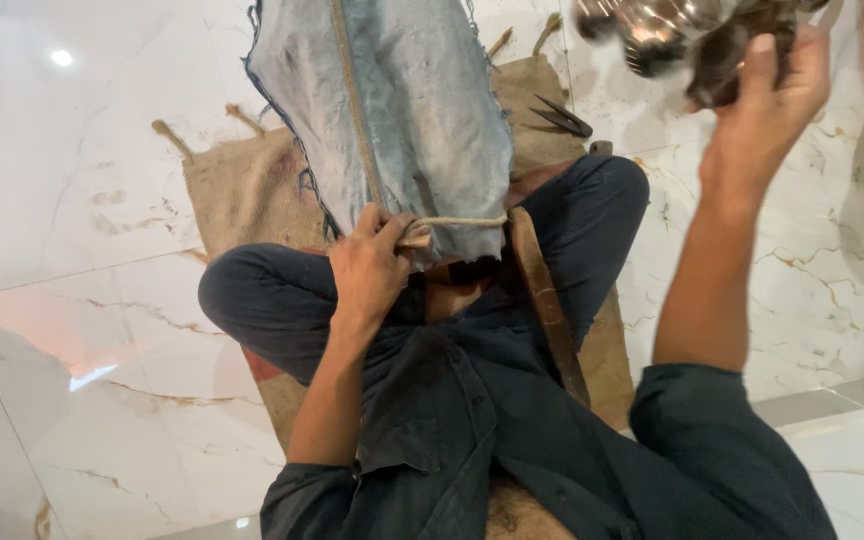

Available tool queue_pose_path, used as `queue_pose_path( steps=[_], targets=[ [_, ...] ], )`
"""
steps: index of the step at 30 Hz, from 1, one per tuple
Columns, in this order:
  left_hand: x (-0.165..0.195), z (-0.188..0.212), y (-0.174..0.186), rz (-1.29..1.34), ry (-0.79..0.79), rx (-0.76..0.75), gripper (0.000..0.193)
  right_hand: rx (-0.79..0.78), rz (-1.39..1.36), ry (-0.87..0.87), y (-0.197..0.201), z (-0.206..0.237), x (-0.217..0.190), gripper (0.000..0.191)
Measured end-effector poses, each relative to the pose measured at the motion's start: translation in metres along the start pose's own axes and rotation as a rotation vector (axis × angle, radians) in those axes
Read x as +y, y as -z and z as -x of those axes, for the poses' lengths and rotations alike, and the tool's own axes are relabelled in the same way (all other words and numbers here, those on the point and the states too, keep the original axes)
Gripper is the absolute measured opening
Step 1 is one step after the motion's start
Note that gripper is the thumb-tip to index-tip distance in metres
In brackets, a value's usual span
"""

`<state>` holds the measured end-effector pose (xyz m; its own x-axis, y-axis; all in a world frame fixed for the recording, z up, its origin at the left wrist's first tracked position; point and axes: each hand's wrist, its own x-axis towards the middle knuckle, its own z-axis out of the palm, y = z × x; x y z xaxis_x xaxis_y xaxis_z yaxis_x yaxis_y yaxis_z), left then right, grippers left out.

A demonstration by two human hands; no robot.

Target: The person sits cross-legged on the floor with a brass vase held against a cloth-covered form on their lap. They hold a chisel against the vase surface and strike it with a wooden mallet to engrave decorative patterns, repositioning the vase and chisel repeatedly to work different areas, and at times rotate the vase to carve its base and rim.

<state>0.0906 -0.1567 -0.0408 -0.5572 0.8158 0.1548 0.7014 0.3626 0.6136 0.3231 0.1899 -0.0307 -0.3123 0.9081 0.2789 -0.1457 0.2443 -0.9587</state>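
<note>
2 hands busy | your left hand (370, 268) pinches cloth (392, 110) and cord (460, 222) over your lap | right hand (767, 95) grips a blurred tool (682, 35), raised well right of that pinch | keep cloth taut.

Place: floor-level craft workspace, likely in a home.
Floor: polished white marble tiles (82, 200).
Seat: burlap mat (242, 185) on the tiles.
Tools: scissors (562, 117) beside the mat.
</note>
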Motion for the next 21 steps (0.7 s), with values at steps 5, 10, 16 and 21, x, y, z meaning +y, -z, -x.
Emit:
queue_pose_path(
  steps=[5, 10, 16, 21],
  targets=[
    [-0.009, -0.009, -0.003, 0.049, 0.027, -0.03, 0.024, 0.214, 0.234, -0.257, 0.083, -0.006, 0.032, 0.008],
    [-0.008, -0.022, -0.006, 0.036, 0.042, -0.066, 0.024, 0.433, 0.313, -0.401, 0.157, 0.012, 0.039, 0.008],
    [-0.001, -0.023, -0.005, 0.025, 0.07, -0.091, 0.021, 0.317, 0.912, -0.307, 0.194, 0.024, 0.024, 0.031],
    [0.001, -0.021, -0.002, -0.014, 0.07, -0.094, 0.02, 0.207, 1.472, 0.016, 0.16, -0.003, 0.0, 0.046]
  ],
)
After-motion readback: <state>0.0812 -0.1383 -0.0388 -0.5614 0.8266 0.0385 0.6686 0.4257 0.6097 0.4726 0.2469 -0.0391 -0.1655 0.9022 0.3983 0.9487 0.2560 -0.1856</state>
